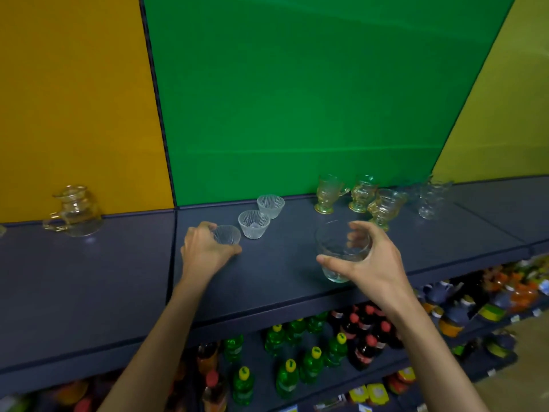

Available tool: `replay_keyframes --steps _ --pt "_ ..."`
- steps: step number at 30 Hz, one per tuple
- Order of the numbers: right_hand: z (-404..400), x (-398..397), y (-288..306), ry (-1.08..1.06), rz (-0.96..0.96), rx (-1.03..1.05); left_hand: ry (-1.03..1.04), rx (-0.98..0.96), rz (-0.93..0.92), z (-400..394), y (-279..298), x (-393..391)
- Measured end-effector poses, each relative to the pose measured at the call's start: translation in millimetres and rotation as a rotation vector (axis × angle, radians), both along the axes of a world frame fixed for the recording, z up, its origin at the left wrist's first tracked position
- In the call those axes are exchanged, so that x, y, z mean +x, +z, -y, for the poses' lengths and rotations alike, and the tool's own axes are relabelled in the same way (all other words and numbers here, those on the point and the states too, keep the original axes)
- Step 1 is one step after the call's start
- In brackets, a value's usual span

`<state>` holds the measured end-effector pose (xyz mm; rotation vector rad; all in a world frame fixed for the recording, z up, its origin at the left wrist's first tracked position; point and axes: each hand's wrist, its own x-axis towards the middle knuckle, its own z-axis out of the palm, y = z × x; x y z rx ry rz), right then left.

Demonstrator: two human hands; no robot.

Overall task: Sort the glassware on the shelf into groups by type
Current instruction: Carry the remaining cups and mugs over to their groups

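On the dark shelf (118, 281), two ribbed bowls (261, 215) are standing just right of the left hand (205, 251), whose grip is closing on a third ribbed bowl (227, 234); amber footed mugs (356, 194) are standing behind the right hand (371, 260), whose grip is holding a clear tumbler (338, 251); a glass jug (74, 212) is sitting well left.

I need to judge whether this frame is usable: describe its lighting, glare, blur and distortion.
Head view: even, dim light with soft shadows on the shelf; a small glare spot beside the glass jug; wide-angle bending tilts the wall panels and shelf edges; the clear mugs at the far right smear into the background; the tumbler in the right hand and the ribbed bowl by the left hand read fairly sharp.
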<state>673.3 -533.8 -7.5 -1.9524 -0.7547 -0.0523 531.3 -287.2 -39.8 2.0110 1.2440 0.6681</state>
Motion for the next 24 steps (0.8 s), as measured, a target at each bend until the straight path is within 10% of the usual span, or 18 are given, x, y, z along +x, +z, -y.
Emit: replay_keyframes --steps 24 --pt "160 206 21 0.081 -0.039 0.044 -0.341 0.575 -0.251 252 77 199"
